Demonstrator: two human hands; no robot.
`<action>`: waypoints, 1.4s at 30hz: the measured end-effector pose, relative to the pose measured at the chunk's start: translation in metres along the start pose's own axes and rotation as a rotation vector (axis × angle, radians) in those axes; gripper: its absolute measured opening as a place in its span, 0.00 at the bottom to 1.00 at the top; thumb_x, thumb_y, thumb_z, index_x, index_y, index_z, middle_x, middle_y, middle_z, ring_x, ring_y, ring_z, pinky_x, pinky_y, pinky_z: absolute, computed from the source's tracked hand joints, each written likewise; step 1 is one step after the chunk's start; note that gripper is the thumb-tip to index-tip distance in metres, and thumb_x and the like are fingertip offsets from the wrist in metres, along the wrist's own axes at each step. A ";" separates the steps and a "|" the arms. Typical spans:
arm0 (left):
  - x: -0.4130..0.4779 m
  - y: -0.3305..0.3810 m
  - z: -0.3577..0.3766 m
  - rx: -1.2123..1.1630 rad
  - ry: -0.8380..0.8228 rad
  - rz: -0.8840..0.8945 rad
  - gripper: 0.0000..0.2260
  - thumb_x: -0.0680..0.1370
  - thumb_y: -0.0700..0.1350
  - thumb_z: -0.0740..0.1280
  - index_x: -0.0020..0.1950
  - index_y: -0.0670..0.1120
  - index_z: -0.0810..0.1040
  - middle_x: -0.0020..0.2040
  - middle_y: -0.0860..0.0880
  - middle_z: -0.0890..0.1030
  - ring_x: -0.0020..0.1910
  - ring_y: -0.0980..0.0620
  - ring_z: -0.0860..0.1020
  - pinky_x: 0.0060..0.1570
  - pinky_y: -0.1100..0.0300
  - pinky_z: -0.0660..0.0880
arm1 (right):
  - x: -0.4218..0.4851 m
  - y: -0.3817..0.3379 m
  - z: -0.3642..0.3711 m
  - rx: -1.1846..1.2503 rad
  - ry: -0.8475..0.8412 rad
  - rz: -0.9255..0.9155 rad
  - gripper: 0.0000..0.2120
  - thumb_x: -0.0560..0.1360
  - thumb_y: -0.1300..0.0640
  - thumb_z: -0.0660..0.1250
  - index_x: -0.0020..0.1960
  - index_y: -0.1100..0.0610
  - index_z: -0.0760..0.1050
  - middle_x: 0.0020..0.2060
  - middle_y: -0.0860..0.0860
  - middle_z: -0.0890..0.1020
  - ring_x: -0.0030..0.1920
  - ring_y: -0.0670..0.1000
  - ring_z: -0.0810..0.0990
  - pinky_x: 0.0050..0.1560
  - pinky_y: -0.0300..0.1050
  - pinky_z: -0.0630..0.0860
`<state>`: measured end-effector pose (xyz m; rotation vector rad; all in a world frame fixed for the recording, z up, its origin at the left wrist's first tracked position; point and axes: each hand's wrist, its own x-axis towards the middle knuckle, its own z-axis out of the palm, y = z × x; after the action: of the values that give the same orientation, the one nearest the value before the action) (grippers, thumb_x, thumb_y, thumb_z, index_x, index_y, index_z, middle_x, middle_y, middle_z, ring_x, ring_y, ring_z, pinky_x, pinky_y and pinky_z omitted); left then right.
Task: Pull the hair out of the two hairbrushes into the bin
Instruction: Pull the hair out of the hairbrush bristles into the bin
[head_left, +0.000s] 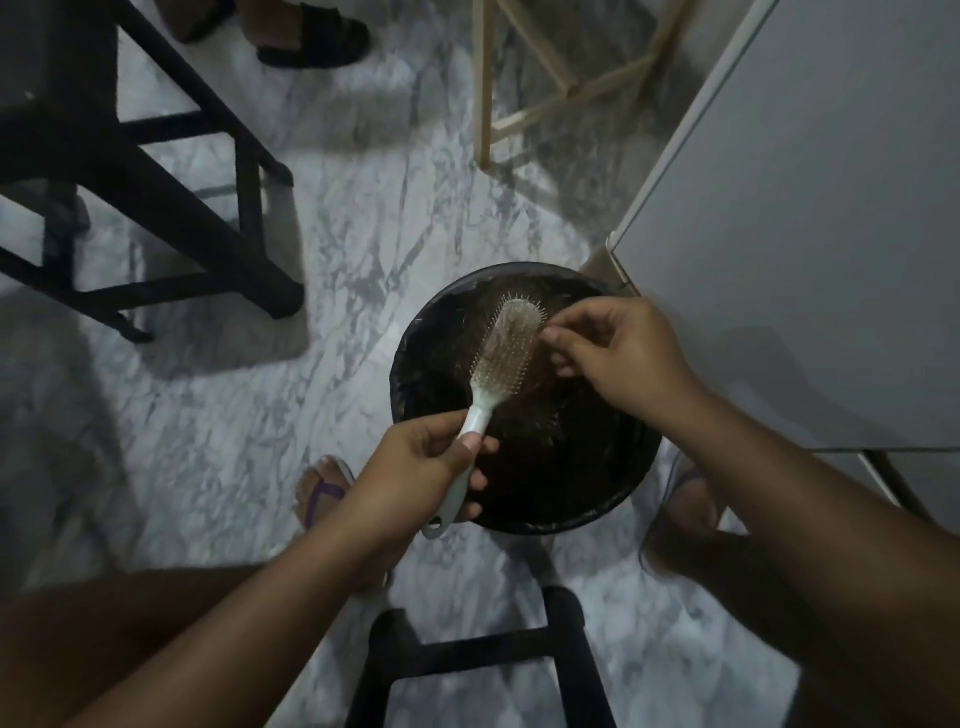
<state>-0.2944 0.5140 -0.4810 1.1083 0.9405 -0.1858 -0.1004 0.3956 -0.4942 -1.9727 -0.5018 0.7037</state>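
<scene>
Dim, greyish light is filling the scene, and the brightest patch is falling on the pale veined marble floor (363, 218) near the middle, fading toward every edge. The black metal-framed stool (156, 171) at upper left is throwing a broad soft shadow down and to the right, which suggests light coming from the upper left. The inside of the round black bin (524, 519) is swallowing nearly all detail. The pale plastic paddle hairbrush (501, 348) is standing out sharply against it. The lower corners are sinking into murk and softening. Straight lines are bowing near the borders from wide-angle distortion, and fine grain is showing throughout.
</scene>
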 end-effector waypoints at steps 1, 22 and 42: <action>-0.002 -0.003 -0.001 0.005 0.002 -0.002 0.10 0.83 0.41 0.64 0.60 0.50 0.83 0.46 0.49 0.84 0.35 0.54 0.77 0.34 0.57 0.76 | 0.001 -0.002 0.000 -0.062 0.001 -0.036 0.03 0.76 0.61 0.72 0.47 0.61 0.83 0.35 0.55 0.85 0.35 0.52 0.85 0.38 0.45 0.84; -0.046 -0.042 0.009 0.042 0.003 0.009 0.07 0.86 0.42 0.59 0.57 0.47 0.77 0.45 0.48 0.76 0.34 0.54 0.72 0.30 0.59 0.71 | 0.015 -0.018 -0.023 -0.147 0.551 -0.203 0.04 0.75 0.59 0.62 0.45 0.56 0.76 0.37 0.47 0.80 0.39 0.51 0.82 0.41 0.53 0.81; -0.018 -0.049 0.001 0.073 0.006 0.061 0.06 0.86 0.43 0.60 0.58 0.48 0.76 0.45 0.51 0.78 0.33 0.55 0.73 0.32 0.58 0.74 | -0.034 0.019 0.024 -0.360 -0.148 -0.441 0.30 0.73 0.57 0.75 0.73 0.55 0.71 0.69 0.55 0.75 0.68 0.50 0.74 0.61 0.33 0.73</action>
<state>-0.3324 0.4845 -0.5006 1.2040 0.9102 -0.1680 -0.1400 0.3816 -0.5110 -2.0395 -1.1790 0.5024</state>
